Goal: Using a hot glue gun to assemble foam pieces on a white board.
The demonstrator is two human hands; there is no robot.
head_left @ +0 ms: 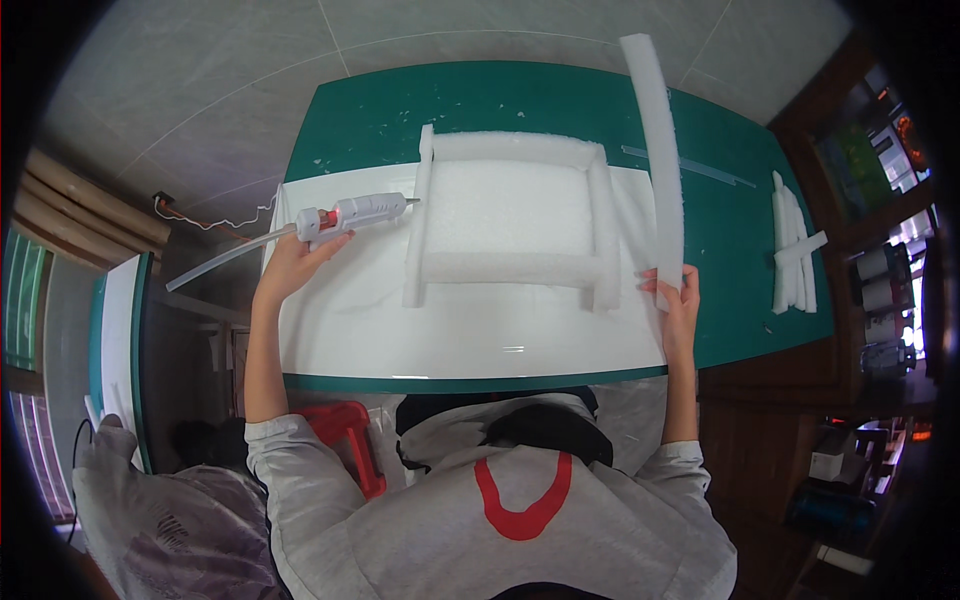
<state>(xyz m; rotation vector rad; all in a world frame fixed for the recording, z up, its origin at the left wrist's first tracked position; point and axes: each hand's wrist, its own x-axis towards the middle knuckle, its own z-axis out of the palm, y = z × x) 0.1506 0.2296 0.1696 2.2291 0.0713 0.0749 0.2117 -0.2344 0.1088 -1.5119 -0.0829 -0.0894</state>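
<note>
My left hand (298, 262) is closed around a white hot glue gun (365, 210), whose nozzle points right toward the foam frame. A long translucent glue stick (225, 260) sticks out of the gun's back end. In the middle lies a white foam tray (510, 210), a flat panel with raised foam strips along its sides. My right hand (678, 300) grips the lower end of a long white foam strip (655, 130), which stands up and leans away over the table, to the right of the tray and apart from it.
A white sheet (480, 345) covers part of the green table (730, 280). Clear glue sticks (705, 172) lie behind the raised strip. Several short foam strips (795, 245) are piled at the right. A red plastic stool (352, 440) stands below left, beside a person's sleeve (190, 520).
</note>
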